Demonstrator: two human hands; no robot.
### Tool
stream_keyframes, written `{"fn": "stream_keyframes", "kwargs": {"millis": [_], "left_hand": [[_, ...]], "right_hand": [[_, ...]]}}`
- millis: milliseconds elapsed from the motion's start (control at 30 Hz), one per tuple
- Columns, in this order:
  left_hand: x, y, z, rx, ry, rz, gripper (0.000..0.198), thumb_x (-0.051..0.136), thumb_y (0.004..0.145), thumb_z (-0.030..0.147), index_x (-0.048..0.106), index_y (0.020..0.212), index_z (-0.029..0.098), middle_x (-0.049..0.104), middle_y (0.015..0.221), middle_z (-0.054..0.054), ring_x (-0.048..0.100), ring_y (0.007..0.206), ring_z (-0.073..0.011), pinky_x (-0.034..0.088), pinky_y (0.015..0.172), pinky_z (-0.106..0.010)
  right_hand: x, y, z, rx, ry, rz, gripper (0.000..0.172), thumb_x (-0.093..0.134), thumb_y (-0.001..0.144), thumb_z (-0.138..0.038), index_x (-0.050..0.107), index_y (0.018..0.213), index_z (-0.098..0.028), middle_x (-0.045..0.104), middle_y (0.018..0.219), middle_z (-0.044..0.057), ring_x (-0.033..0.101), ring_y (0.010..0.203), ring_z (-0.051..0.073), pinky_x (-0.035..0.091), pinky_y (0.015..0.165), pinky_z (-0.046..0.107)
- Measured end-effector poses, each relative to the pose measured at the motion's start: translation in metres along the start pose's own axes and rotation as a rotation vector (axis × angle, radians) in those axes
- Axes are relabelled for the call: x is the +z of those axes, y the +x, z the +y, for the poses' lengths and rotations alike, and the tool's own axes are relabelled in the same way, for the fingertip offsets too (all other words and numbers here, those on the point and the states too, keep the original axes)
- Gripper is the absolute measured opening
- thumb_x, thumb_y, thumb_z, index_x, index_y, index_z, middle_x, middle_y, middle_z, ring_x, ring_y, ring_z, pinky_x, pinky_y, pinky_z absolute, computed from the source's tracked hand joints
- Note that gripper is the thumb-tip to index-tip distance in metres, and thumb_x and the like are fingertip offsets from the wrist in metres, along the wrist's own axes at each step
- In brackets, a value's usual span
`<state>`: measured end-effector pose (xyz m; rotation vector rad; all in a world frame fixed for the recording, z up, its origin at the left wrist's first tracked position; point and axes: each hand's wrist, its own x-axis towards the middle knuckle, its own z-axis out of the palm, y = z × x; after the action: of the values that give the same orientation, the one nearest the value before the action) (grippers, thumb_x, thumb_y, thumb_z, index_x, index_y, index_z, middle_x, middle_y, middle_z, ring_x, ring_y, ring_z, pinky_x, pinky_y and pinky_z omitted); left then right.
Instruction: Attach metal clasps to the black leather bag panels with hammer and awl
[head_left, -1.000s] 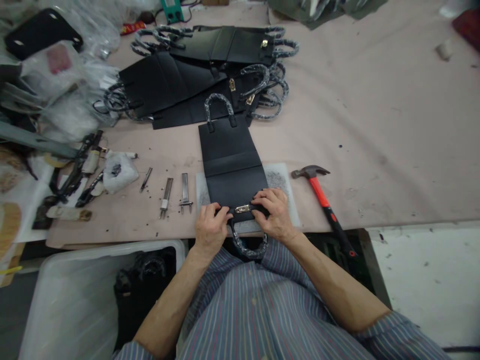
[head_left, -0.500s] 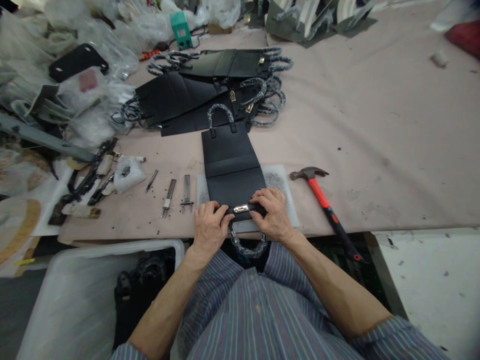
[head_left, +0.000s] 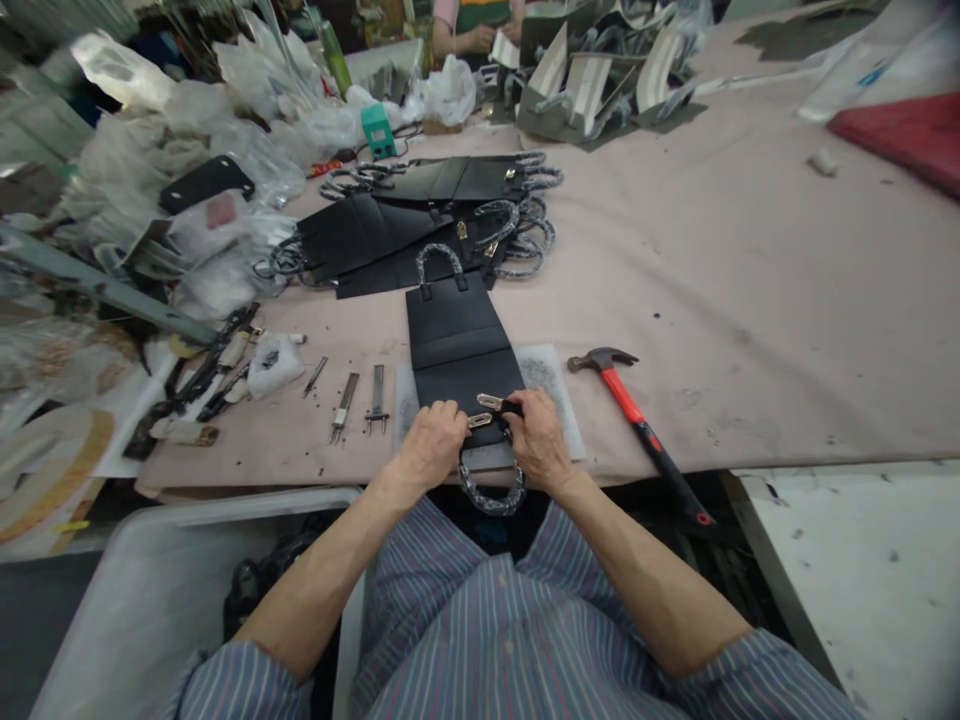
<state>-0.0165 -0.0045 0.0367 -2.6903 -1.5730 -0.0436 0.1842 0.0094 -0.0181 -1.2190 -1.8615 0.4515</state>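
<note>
A flat black handbag panel (head_left: 459, 340) lies lengthwise in front of me, one wrapped handle at its far end and another (head_left: 491, 492) hanging over the table's near edge. My left hand (head_left: 433, 450) pinches the panel's near edge beside a gold metal clasp (head_left: 480, 421). My right hand (head_left: 534, 440) grips a small black strap tab with a gold plate (head_left: 491, 402) lifted off the panel. The near end rests on a grey cutting pad (head_left: 551, 385).
A red-handled hammer (head_left: 637, 425) lies right of the pad. Metal punches (head_left: 358, 396) and small tools lie left. A pile of finished black panels (head_left: 405, 220) sits farther back, plastic bags at far left, a white bin (head_left: 150, 600) below the table. Another person works at the far end.
The camera has tilted up, showing more of the far table. My right hand has lifted the strap tab with its gold plate away from the clasp; the left hand keeps its hold.
</note>
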Motion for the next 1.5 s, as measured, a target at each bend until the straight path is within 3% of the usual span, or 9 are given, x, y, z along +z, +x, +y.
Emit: {"fn": "stream_keyframes", "kwargs": {"millis": [100,267,533,667,800,967,1100,1333,1500], "left_hand": [[0.000,-0.014,-0.006,0.065,-0.049,0.047,0.020,0.050,0.090,0.001,0.065,0.096,0.012,0.064,0.095,-0.013,0.060,0.088,-0.0274,0.054,0.074,-0.040],[0.013,-0.037,-0.027,0.240,-0.347,0.238,0.041,0.042,0.082,-0.007,0.067,0.105,0.017,0.069,0.107,-0.009,0.061,0.106,-0.0229,0.056,0.095,-0.040],[0.032,-0.043,-0.034,0.191,-0.556,0.425,0.033,0.044,0.082,-0.005,0.069,0.080,0.018,0.073,0.099,-0.008,0.067,0.103,-0.0196,0.058,0.099,-0.043],[0.036,-0.045,-0.034,0.210,-0.550,0.464,0.032,0.048,0.087,-0.003,0.072,0.092,0.018,0.074,0.107,-0.010,0.069,0.106,-0.0198,0.058,0.101,-0.043],[0.038,-0.044,-0.034,0.164,-0.583,0.486,0.036,0.046,0.088,-0.004,0.073,0.099,0.018,0.075,0.104,-0.009,0.070,0.102,-0.0185,0.060,0.096,-0.041],[0.038,-0.044,-0.033,0.186,-0.546,0.475,0.036,0.047,0.086,-0.004,0.073,0.096,0.018,0.074,0.103,-0.009,0.068,0.103,-0.0192,0.060,0.096,-0.042],[0.039,-0.045,-0.032,0.179,-0.542,0.465,0.035,0.047,0.086,-0.003,0.073,0.096,0.018,0.074,0.102,-0.010,0.067,0.104,-0.0199,0.060,0.095,-0.042],[0.040,-0.044,-0.032,0.167,-0.553,0.476,0.037,0.046,0.084,-0.005,0.072,0.095,0.019,0.073,0.100,-0.009,0.067,0.104,-0.0202,0.059,0.095,-0.041],[0.038,-0.044,-0.032,0.165,-0.577,0.478,0.037,0.045,0.083,-0.006,0.071,0.095,0.018,0.073,0.101,-0.009,0.067,0.104,-0.0204,0.059,0.093,-0.040]], "right_hand": [[0.003,-0.002,0.002,-0.009,0.021,0.066,0.023,0.041,0.098,-0.016,0.059,0.110,-0.025,0.068,0.101,0.008,0.061,0.100,0.026,0.041,0.111,0.051],[0.003,0.000,0.008,0.029,0.094,0.084,0.021,0.045,0.097,-0.019,0.063,0.104,-0.025,0.069,0.097,0.006,0.063,0.097,0.026,0.046,0.100,0.048],[-0.007,0.001,0.015,0.052,0.197,0.019,0.022,0.049,0.094,-0.018,0.068,0.101,-0.025,0.073,0.097,0.004,0.066,0.094,0.023,0.049,0.091,0.043],[-0.022,0.007,0.018,-0.028,0.297,-0.119,0.021,0.051,0.094,-0.017,0.070,0.098,-0.026,0.074,0.099,0.002,0.067,0.099,0.022,0.049,0.096,0.044],[-0.048,0.022,0.031,-0.112,0.422,-0.384,0.024,0.052,0.092,-0.014,0.072,0.097,-0.026,0.074,0.107,0.004,0.066,0.107,0.021,0.052,0.098,0.044],[-0.061,0.041,0.037,-0.243,0.336,-0.632,0.032,0.052,0.087,-0.006,0.075,0.092,-0.027,0.073,0.114,0.003,0.062,0.114,0.022,0.051,0.102,0.049],[-0.050,0.042,0.032,-0.329,0.203,-0.630,0.038,0.051,0.084,-0.001,0.078,0.084,-0.028,0.075,0.117,0.002,0.060,0.114,0.023,0.049,0.102,0.053],[-0.050,0.044,0.041,-0.306,0.256,-0.686,0.051,0.046,0.070,0.004,0.080,0.086,-0.031,0.076,0.116,-0.002,0.057,0.125,0.024,0.048,0.108,0.056],[-0.052,0.042,0.041,-0.280,0.260,-0.724,0.046,0.045,0.065,0.004,0.076,0.070,-0.029,0.076,0.116,-0.003,0.055,0.129,0.024,0.046,0.110,0.057]]}}
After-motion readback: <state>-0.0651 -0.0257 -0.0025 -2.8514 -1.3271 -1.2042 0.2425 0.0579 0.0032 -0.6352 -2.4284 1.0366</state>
